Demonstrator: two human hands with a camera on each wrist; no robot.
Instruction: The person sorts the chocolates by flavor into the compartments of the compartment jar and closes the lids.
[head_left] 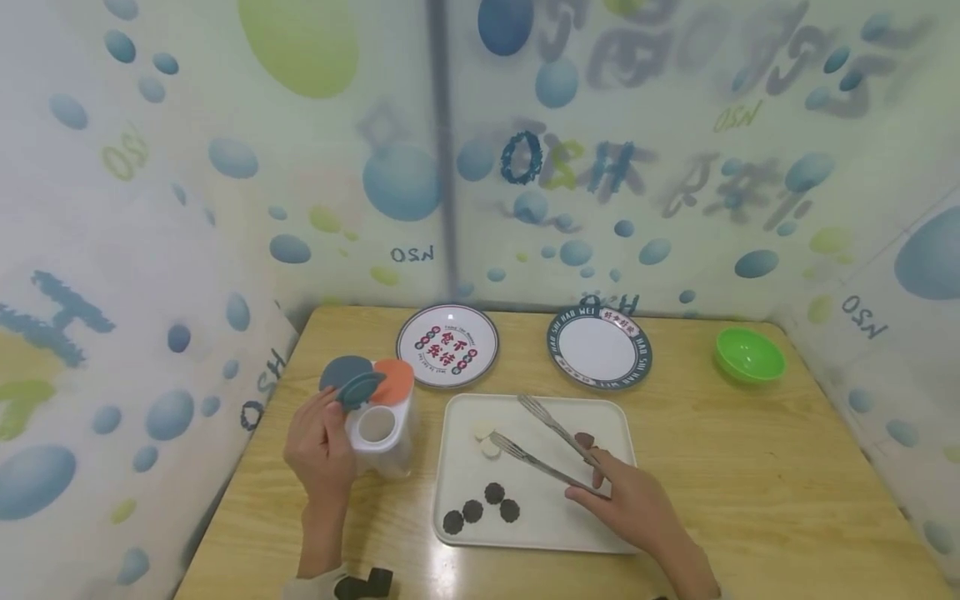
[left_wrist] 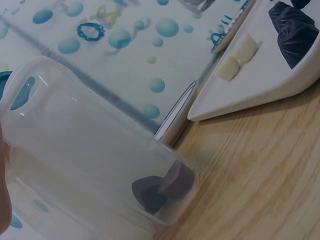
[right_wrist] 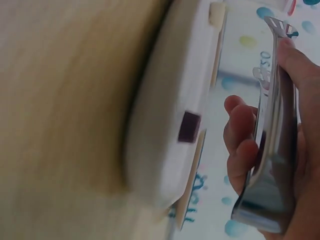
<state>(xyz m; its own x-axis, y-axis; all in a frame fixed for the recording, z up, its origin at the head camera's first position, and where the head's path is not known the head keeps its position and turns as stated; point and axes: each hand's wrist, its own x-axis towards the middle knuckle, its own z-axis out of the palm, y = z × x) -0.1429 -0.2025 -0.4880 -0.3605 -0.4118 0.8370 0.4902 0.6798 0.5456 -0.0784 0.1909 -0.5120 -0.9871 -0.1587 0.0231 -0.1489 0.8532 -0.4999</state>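
Note:
My left hand (head_left: 322,446) pinches a raised teal lid (head_left: 360,389) at the back left of the table. Below it, the round mouth (head_left: 377,425) of a translucent canister (left_wrist: 90,145) is uncovered. Two dark pieces (left_wrist: 175,181) show through its bottom in the left wrist view. My right hand (head_left: 633,500) grips metal tongs (right_wrist: 272,145), their fork-like arms spread over the white tray (head_left: 555,529). One tong tip overlaps the two cream pieces (head_left: 491,448); a brown piece (head_left: 584,439) lies by the other arm. Several black scalloped pieces (head_left: 494,493) sit at the tray's front left.
The canister's other compartments carry a blue lid (head_left: 341,371) and an orange lid (head_left: 395,379). Behind the tray stand a plate with red lettering (head_left: 447,345) and a blue-rimmed plate (head_left: 600,347). A green bowl (head_left: 750,355) sits far right. Patterned walls border the table.

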